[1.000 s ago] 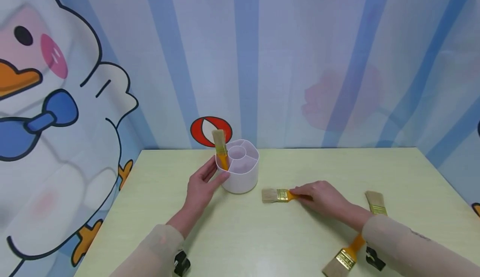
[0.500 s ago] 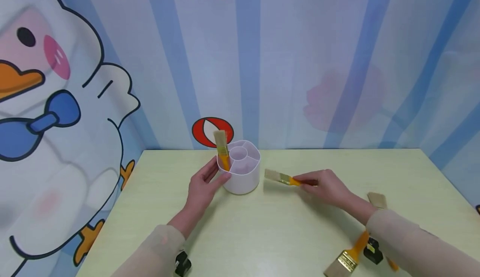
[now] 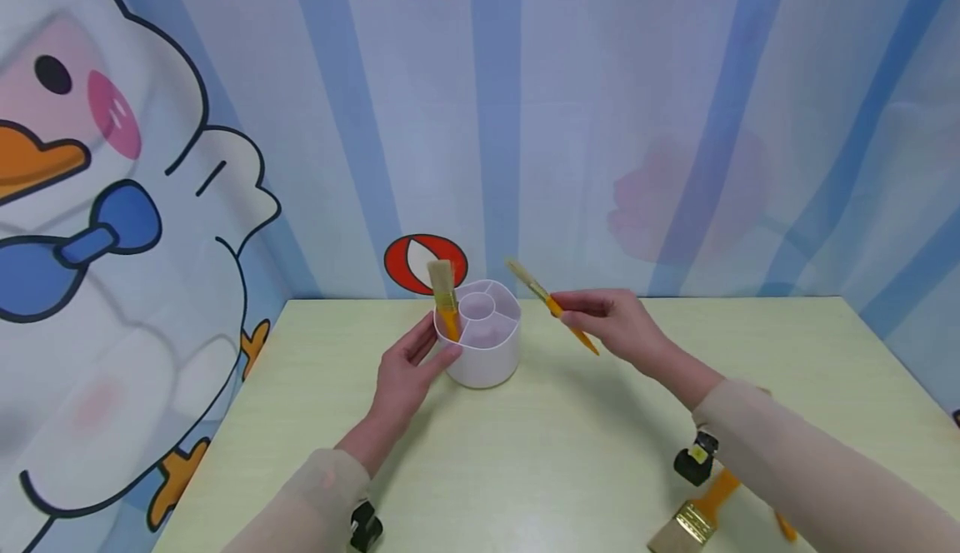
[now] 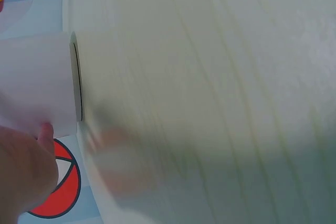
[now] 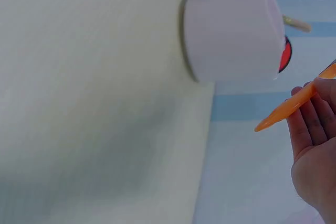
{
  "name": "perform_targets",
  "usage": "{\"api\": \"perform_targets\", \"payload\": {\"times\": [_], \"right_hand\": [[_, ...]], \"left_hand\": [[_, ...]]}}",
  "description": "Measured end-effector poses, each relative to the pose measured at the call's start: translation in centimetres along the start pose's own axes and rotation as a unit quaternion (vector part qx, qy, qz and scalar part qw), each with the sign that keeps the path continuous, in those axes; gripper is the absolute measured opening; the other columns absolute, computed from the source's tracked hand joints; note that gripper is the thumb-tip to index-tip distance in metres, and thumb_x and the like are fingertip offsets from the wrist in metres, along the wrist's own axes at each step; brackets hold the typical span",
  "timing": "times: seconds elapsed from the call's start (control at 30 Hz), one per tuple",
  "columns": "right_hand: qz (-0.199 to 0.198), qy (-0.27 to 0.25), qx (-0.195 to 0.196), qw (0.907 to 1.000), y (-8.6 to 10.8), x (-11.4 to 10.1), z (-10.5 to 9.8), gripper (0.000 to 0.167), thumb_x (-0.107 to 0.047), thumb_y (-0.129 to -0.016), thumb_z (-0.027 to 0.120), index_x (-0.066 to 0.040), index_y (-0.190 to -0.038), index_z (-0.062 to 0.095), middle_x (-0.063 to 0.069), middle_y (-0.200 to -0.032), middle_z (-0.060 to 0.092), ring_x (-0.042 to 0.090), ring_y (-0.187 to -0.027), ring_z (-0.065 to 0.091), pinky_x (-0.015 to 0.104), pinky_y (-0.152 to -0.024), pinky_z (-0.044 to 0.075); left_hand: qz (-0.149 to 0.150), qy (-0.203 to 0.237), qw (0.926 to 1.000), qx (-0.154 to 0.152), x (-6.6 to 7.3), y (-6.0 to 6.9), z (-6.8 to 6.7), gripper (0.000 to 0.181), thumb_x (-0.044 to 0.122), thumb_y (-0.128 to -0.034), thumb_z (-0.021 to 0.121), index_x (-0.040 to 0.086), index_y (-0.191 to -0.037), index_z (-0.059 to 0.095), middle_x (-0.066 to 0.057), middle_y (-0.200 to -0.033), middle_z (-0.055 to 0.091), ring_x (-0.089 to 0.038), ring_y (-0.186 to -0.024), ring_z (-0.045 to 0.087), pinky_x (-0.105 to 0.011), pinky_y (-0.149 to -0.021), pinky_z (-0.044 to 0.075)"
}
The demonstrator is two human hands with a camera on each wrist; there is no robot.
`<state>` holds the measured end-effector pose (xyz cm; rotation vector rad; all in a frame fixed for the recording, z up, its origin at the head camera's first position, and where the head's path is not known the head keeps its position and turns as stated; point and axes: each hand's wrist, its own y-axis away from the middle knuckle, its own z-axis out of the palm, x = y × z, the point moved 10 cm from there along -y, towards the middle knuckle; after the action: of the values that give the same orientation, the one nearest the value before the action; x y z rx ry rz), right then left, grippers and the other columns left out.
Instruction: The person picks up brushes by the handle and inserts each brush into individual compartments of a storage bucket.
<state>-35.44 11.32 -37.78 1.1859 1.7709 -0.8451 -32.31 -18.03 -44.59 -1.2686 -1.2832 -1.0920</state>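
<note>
A white round divided brush holder (image 3: 483,367) stands on the table. My left hand (image 3: 405,374) grips its left side, thumb at the front and fingers round the far side. One paintbrush (image 3: 445,291) stands bristles up in the holder's left compartment. My right hand (image 3: 611,324) pinches another paintbrush (image 3: 566,324) by its orange handle, above the table and right of the holder. That brush is tilted, bristles to the upper left. In the right wrist view its orange handle (image 5: 286,109) lies between thumb and fingers, the tip apart from the holder (image 5: 231,35).
On the table (image 3: 525,470), a wide paintbrush (image 3: 693,520) lies at the front right. Another brush's orange handle end (image 3: 785,526) shows below my right sleeve, the rest mostly hidden. A printed cloth (image 3: 570,120) hangs behind the table's far edge.
My right hand has lifted the paintbrush off the table, moved it up and toward the holder, and turned it from lying flat to bristles up. My left hand stays on the holder.
</note>
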Motion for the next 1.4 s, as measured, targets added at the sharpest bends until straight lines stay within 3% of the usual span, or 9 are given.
{"api": "perform_targets", "payload": {"times": [0.17,0.33,0.73,1.0,1.23,1.4], "right_hand": [[0.013,-0.06,0.003,0.9981,-1.5,-1.9,1.0,0.039,-0.017,-0.104,0.073,-0.007,-0.142,0.07,0.015,-0.131,0.075,0.03,-0.124,0.071,0.049,-0.112,0.054],[0.019,-0.113,0.006,0.9934,-2.9,-3.6,2.1,0.04,-0.016,-0.104,0.072,-0.005,-0.143,0.069,0.02,-0.134,0.072,0.032,-0.124,0.07,0.05,-0.115,0.051],[-0.008,-0.154,0.003,0.988,-4.9,-6.7,4.4,0.039,-0.014,-0.105,0.07,-0.007,-0.144,0.068,0.017,-0.135,0.073,0.034,-0.128,0.067,0.047,-0.115,0.052],[-0.002,-0.196,0.024,0.9804,-6.0,-7.8,5.2,0.04,-0.017,-0.106,0.07,-0.009,-0.145,0.067,0.013,-0.135,0.074,0.029,-0.128,0.069,0.044,-0.116,0.052],[-0.008,-0.24,0.051,0.9693,-7.1,-8.3,5.7,0.04,-0.01,-0.105,0.07,-0.002,-0.144,0.066,0.019,-0.137,0.071,0.032,-0.13,0.067,0.043,-0.114,0.053],[-0.002,-0.245,0.056,0.9679,-7.5,-7.9,6.1,0.039,-0.01,-0.105,0.07,-0.003,-0.144,0.067,0.018,-0.137,0.071,0.03,-0.128,0.068,0.042,-0.113,0.054]], "left_hand": [[0.001,0.0,1.0,0.001,0.1,0.1,0.0,0.073,0.028,-0.0985,0.081,0.019,-0.163,0.047,-0.003,-0.166,0.048,-0.028,-0.152,0.047,-0.039,-0.113,0.05],[-0.004,-0.001,1.0,-0.002,0.1,0.1,0.1,0.073,0.029,-0.0987,0.081,0.02,-0.163,0.047,-0.002,-0.165,0.049,-0.026,-0.152,0.047,-0.038,-0.113,0.05],[0.001,0.003,1.0,-0.001,0.2,0.1,-0.1,0.071,0.028,-0.0994,0.08,0.021,-0.163,0.048,-0.001,-0.165,0.05,-0.025,-0.151,0.048,-0.037,-0.112,0.051],[-0.001,0.005,1.0,-0.002,0.2,0.3,0.1,0.073,0.028,-0.0988,0.081,0.02,-0.163,0.048,-0.002,-0.165,0.049,-0.026,-0.152,0.048,-0.038,-0.113,0.05],[-0.007,0.008,0.9999,0.002,0.0,0.4,0.3,0.071,0.028,-0.0987,0.081,0.021,-0.162,0.049,0.001,-0.164,0.051,-0.024,-0.151,0.049,-0.037,-0.113,0.051],[-0.006,0.01,0.9999,-0.001,0.0,0.4,0.6,0.071,0.027,-0.0988,0.081,0.021,-0.162,0.049,0.0,-0.164,0.051,-0.025,-0.151,0.049,-0.038,-0.113,0.051]]}}
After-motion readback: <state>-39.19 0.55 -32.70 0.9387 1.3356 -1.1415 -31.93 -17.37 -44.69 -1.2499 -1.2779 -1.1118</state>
